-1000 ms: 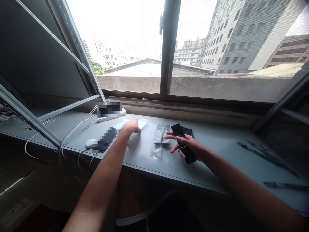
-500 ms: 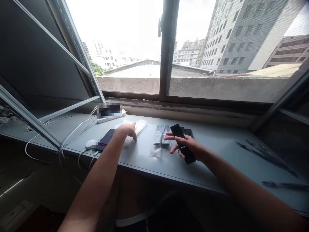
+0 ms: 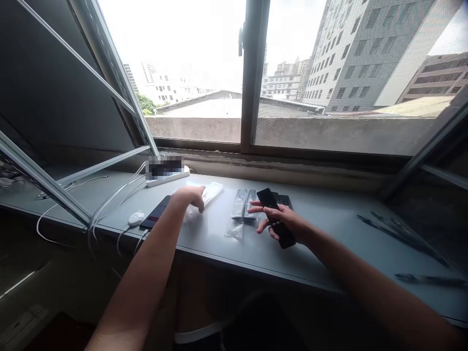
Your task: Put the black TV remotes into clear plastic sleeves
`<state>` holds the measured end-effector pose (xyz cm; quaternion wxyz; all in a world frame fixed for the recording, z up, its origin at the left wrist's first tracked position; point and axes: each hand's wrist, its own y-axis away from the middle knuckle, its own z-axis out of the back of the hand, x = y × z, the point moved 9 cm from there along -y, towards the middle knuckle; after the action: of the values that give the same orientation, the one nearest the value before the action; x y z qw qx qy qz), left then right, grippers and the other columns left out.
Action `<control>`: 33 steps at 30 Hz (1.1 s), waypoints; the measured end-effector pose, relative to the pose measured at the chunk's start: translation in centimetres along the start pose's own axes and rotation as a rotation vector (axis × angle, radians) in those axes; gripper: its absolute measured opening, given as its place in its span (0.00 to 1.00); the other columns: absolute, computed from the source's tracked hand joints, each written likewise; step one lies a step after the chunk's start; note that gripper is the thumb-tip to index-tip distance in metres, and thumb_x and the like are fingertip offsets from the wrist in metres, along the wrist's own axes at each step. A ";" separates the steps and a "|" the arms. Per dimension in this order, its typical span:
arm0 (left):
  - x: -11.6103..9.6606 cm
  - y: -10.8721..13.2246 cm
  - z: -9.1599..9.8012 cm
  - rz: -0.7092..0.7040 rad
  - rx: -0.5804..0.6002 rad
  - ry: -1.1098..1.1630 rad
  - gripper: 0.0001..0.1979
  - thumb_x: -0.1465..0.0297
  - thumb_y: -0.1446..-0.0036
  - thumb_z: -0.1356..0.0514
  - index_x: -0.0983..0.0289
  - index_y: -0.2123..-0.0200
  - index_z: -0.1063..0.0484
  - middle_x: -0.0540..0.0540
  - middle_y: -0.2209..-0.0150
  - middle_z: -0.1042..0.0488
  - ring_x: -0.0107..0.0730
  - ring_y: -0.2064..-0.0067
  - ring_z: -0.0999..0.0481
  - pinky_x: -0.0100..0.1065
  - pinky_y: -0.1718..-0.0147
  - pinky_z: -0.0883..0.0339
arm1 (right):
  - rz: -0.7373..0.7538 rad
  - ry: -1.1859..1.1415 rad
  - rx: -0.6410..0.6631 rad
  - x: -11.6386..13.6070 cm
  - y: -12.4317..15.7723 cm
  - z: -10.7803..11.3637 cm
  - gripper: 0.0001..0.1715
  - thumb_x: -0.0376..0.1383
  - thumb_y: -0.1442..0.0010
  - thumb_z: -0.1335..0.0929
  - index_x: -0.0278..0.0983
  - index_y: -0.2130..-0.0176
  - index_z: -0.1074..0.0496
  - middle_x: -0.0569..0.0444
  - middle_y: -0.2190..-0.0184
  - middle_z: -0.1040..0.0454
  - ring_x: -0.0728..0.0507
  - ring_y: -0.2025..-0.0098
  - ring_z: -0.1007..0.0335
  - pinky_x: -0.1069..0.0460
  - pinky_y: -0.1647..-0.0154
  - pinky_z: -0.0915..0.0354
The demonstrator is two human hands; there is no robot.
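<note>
My right hand [image 3: 283, 219] holds a black remote control [image 3: 275, 214] upright at a slant over the desk, its fingers partly spread around it. At the left, my left hand [image 3: 190, 196] rests on clear plastic bags [image 3: 212, 194], fingers bent down; whether it pinches the plastic is hidden. Between the hands lie remotes wrapped in clear plastic [image 3: 239, 204]. Behind the held remote, more black remotes [image 3: 285, 201] lie partly covered by it.
A phone [image 3: 155, 214] and a white round charger [image 3: 135, 219] sit left of my left arm, with white cables. Behind them is a power strip [image 3: 170, 176]. Metal shelf posts stand at both sides; dark cables [image 3: 402, 239] lie at the right.
My left hand has shifted slightly to the left over the plastic. My right hand keeps the remote in nearly the same place.
</note>
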<state>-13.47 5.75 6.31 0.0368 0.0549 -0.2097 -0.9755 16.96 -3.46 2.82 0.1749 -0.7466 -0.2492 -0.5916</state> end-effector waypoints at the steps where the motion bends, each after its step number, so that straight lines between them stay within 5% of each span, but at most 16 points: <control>1: 0.1 -0.1 0.0 0.000 -0.007 0.001 0.69 0.62 0.58 0.20 0.51 0.17 0.52 0.68 0.24 0.35 0.67 0.35 0.23 0.44 0.53 0.22 | 0.001 0.000 -0.002 0.0 0.0 0.0 0.30 0.48 0.30 0.24 0.41 0.34 0.23 0.35 0.28 0.29 0.37 0.60 0.12 0.56 0.82 0.30; 6: -0.6 -1.3 -0.2 -0.013 -0.069 0.025 0.58 0.51 0.51 0.23 0.55 0.21 0.41 0.71 0.28 0.29 0.68 0.36 0.22 0.46 0.50 0.23 | 0.013 0.004 0.023 0.0 0.0 0.0 0.28 0.47 0.29 0.25 0.41 0.35 0.22 0.36 0.27 0.30 0.37 0.59 0.12 0.55 0.82 0.30; 11: -3.4 -3.9 -0.6 -0.002 -0.172 0.048 0.60 0.49 0.44 0.27 0.61 0.18 0.51 0.73 0.33 0.25 0.65 0.33 0.24 0.47 0.42 0.28 | 0.022 0.014 0.049 -0.1 -0.1 0.1 0.27 0.47 0.28 0.26 0.40 0.35 0.21 0.35 0.27 0.31 0.37 0.59 0.12 0.55 0.82 0.29; 15: -4.9 -6.0 -0.2 0.017 -0.225 0.046 0.60 0.57 0.43 0.28 0.64 0.17 0.57 0.74 0.31 0.27 0.65 0.30 0.27 0.47 0.41 0.28 | 0.024 0.003 0.039 -0.2 -0.1 0.3 0.28 0.46 0.28 0.26 0.40 0.34 0.23 0.35 0.27 0.31 0.37 0.59 0.12 0.56 0.82 0.30; 21: -5.3 -7.4 0.6 -0.035 -0.240 0.102 0.56 0.65 0.49 0.27 0.64 0.20 0.47 0.75 0.33 0.25 0.65 0.34 0.23 0.46 0.44 0.26 | 0.025 0.006 0.034 0.1 0.0 0.1 0.30 0.47 0.29 0.25 0.40 0.34 0.24 0.35 0.30 0.27 0.37 0.59 0.13 0.55 0.82 0.31; 24: -5.3 -7.5 0.6 -0.017 -0.278 0.132 0.52 0.62 0.47 0.27 0.66 0.23 0.42 0.77 0.32 0.27 0.67 0.32 0.25 0.48 0.42 0.28 | 0.009 0.004 0.011 -0.1 0.0 0.0 0.29 0.49 0.30 0.25 0.38 0.37 0.22 0.38 0.41 0.19 0.41 0.65 0.15 0.55 0.82 0.32; 28: -8.3 -5.9 2.2 -0.178 -0.561 0.395 0.34 0.51 0.31 0.39 0.68 0.31 0.30 0.76 0.32 0.27 0.62 0.30 0.28 0.49 0.35 0.34 | 0.014 -0.040 -0.051 -0.3 -0.3 0.3 0.25 0.52 0.30 0.24 0.35 0.48 0.19 0.52 0.66 0.21 0.50 0.80 0.31 0.54 0.83 0.34; 30: -11.1 -5.1 1.4 -0.329 -0.471 0.734 0.34 0.44 0.27 0.48 0.67 0.40 0.23 0.72 0.43 0.18 0.55 0.38 0.21 0.47 0.39 0.31 | 0.017 -0.086 -0.100 -0.4 -0.5 0.7 0.24 0.52 0.32 0.23 0.35 0.53 0.20 0.56 0.71 0.26 0.51 0.81 0.36 0.55 0.83 0.35; 33: -18.1 -2.6 -1.6 -0.687 0.051 1.184 0.41 0.36 0.31 0.48 0.65 0.40 0.22 0.66 0.51 0.15 0.48 0.48 0.16 0.46 0.44 0.27 | 0.028 -0.160 -0.184 -0.3 -0.6 1.6 0.25 0.54 0.35 0.21 0.36 0.57 0.22 0.60 0.74 0.30 0.52 0.81 0.40 0.55 0.84 0.37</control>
<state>4.53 9.18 5.49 -0.1678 0.6432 -0.1477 -0.7324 17.79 -2.10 2.15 0.0933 -0.8077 -0.1968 -0.5479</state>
